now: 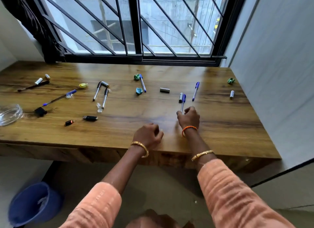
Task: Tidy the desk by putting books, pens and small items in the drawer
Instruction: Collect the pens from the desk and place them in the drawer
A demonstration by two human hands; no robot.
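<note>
Pens, batteries and small items lie scattered over the wooden desk (pixel 220 125). My right hand (pixel 189 118) pinches the near end of a blue-capped pen (pixel 182 102), whose cap rests beside a battery (pixel 180 97). A second blue pen (pixel 195 91) lies just right of it, a third (pixel 142 83) farther back at centre. My left hand (pixel 149 135) rests near the desk's front edge, fingers curled, holding nothing. Two black pens (pixel 100 95) lie at centre left. The drawer fronts (pixel 98 153) under the desk edge are closed.
Crumpled paper balls (pixel 139 90) and loose batteries (pixel 164 90) dot the desk. USB sticks (pixel 90 118) and a glass dish (pixel 9 113) sit at the left. A blue bucket (pixel 32 204) stands on the floor. A barred window (pixel 136 23) lies behind, a wall (pixel 280 74) at right.
</note>
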